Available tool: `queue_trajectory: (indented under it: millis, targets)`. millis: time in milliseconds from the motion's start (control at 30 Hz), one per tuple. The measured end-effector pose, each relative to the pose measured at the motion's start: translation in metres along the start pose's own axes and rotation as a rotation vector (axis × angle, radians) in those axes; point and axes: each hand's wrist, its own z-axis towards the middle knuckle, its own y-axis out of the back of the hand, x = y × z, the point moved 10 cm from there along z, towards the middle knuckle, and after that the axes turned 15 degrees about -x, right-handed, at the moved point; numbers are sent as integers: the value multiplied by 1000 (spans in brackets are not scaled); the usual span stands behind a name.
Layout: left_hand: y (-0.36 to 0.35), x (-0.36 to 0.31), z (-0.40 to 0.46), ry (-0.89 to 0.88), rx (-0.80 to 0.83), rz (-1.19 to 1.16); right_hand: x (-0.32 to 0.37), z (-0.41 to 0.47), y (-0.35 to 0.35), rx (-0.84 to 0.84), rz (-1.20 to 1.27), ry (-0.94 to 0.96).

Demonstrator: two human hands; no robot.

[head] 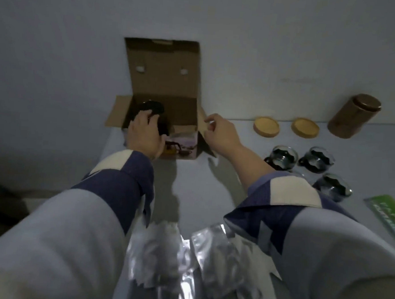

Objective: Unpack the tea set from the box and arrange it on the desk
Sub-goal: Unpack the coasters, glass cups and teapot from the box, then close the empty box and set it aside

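At the upper centre of the frame the cardboard box (161,114) stood on the white desk (189,186) with its lid flap raised against the wall. My left hand (144,132) reached into the open top, its grip closed with curled fingers on a dark, round-topped item (153,107) inside the box; the item was too dim to identify further. My right hand (218,132) was at the box's right edge, its grip pinching the right side flap (205,126) between thumb and fingers. The box front carried a printed picture, partly hidden by my left wrist. At the right of the frame, three glass cups (284,154) with dark handles stood grouped on the desk; a fourth was possibly hidden behind my right forearm, though I could not tell. Beyond them, near the wall, lay two round wooden lids (266,126), side by side and apart from each other, and further right stood a brown cylindrical canister (353,117). At the far right edge lay a green printed packet (389,214). At the lower centre of the frame, crumpled clear plastic wrappers (185,264) lay between my sleeves.
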Motion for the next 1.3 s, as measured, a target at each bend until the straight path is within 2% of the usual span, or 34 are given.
queue_trajectory:
  millis: [100,233,400,567,667,833,1133,1300]
  targets:
    - [-13,44,8,121,101,-15,30,13,-38,26,-46,29]
    - [-35,79,17,241,202,-82,72,34,-72,-2,-297,194]
    - [-46,87,22,274,147,-309,79,48,-125,226,-272,-10]
    - [-46,87,23,264,110,-322,71,44,-148,320,-252,-174]
    - [-46,87,23,272,106,-303,75,44,-139,230,-187,-189]
    - [-42,86,20,307,122,-259,81,47,-100,145,-195,-105]
    - [-35,77,15,314,176,-206,73,70,32,-84,-45,-142]
    - [-33,77,17,327,176,-207,44,75,76,-180,-111,-158]
